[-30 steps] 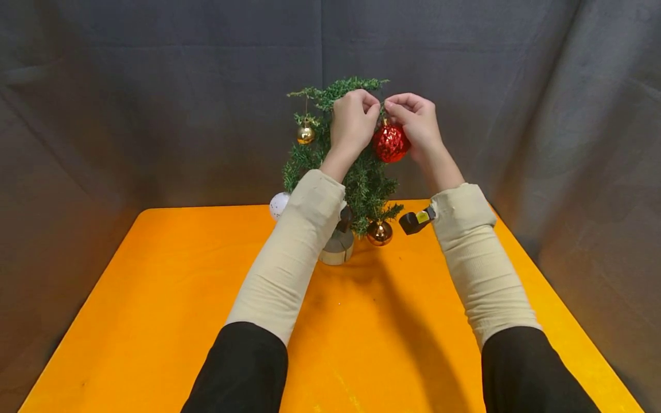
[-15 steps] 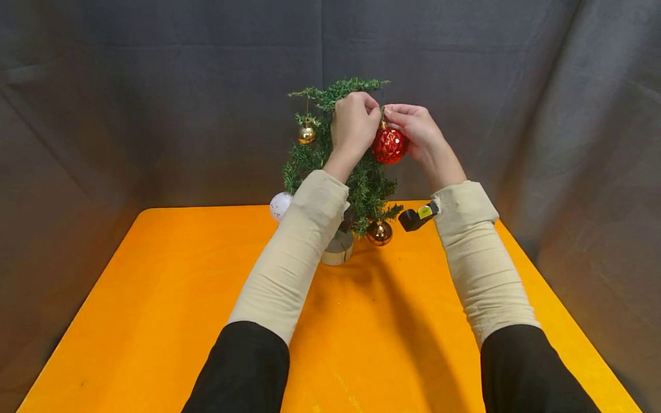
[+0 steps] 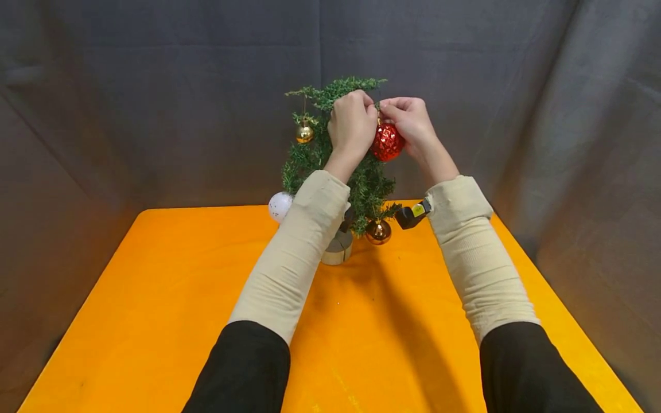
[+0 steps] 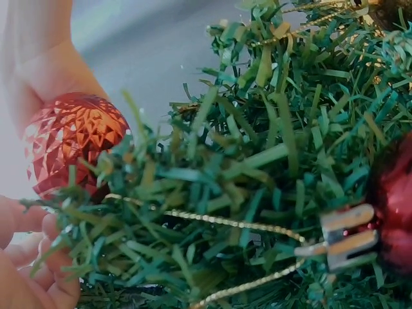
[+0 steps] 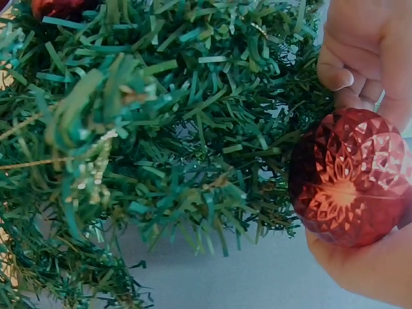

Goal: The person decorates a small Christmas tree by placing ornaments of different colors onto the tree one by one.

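A small artificial Christmas tree [image 3: 364, 183] stands near the table's back edge. My left hand [image 3: 352, 127], fingers curled, pinches a green branch tip [image 4: 87, 257] on its upper right side. Beside it, my right hand [image 3: 415, 123] pinches the gold cord [image 3: 379, 116] of a faceted red bauble [image 3: 388, 143] between thumb and fingers. The bauble hangs below those fingertips, close to the right palm. In the right wrist view, the red bauble [image 5: 351, 180] covers part of the right hand, and its cord is hidden.
Also on the tree are a small gold bauble [image 3: 304, 134], a white speckled ball [image 3: 280, 206] and a bronze bauble [image 3: 378, 232]. A dark red bauble [image 4: 396, 206] shows near the left wrist. The round wooden base [image 3: 337, 252] rests on the orange table [image 3: 181, 298], before grey curtains [image 3: 206, 103].
The right hand dipped slightly, then rose and shifted left toward the left hand, bringing the red bauble along. The left hand stays almost still at the branch.
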Demonstrator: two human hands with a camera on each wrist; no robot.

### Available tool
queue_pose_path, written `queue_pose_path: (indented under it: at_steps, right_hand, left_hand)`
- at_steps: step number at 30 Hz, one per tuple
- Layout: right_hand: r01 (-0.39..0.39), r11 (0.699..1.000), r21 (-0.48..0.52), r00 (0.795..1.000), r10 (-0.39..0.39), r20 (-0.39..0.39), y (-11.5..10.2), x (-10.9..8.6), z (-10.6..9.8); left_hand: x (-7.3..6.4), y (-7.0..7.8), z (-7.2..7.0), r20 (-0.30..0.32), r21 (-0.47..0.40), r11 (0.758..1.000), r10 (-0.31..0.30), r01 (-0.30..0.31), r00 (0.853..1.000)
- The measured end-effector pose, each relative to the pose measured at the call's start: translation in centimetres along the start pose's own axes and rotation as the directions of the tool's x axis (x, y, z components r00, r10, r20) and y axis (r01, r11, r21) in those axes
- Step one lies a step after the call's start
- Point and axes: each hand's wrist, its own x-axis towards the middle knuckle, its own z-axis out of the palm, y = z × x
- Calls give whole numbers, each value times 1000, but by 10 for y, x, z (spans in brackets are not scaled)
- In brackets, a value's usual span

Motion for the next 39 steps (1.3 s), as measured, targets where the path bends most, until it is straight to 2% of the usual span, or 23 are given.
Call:
queue_pose_path:
  at_steps: [5, 7, 12, 16, 22, 29, 31, 34, 39]
  right_hand:
    - [-45, 994, -103, 999, 46, 10, -3, 1, -1]
    - [-51, 994, -98, 999, 52, 12, -4, 1, -2]
    - [-36, 999, -6, 999, 36, 11, -3, 3, -2]
    - [-78, 997, 0, 996, 78, 29, -2, 4, -2]
    - [-95, 993, -75, 993, 100, 56, 1, 4, -5]
    - [-68, 989, -135, 996, 75, 48, 6, 1, -9]
    - [-57, 989, -138, 997, 64, 47, 6, 0, -11]
    - [-41, 994, -104, 997, 46, 55, 6, -2, -12]
    - [21, 999, -50, 998, -18, 58, 6, -9, -17]
  left_hand:
    - [0, -1, 1, 10, 34, 999, -16, 16, 1000]
    - [0, -1, 1, 16, 37, 999, -12, 12, 1000]
    - [0, 0, 1, 27, 40, 999, -6, 5, 1000]
    - [0, 0, 1, 30, 42, 999, -14, 13, 999]
    - [-2, -2, 2, 25, 49, 999, -8, 7, 1000]
    - [-3, -3, 2, 20, 58, 998, 16, -17, 1000]
    - [-4, -3, 2, 16, 42, 998, 35, -35, 999]
    - [-8, -5, 1, 7, 3, 995, 95, -95, 995]
    - [-16, -9, -1, -20, -77, 970, 228, -229, 973]
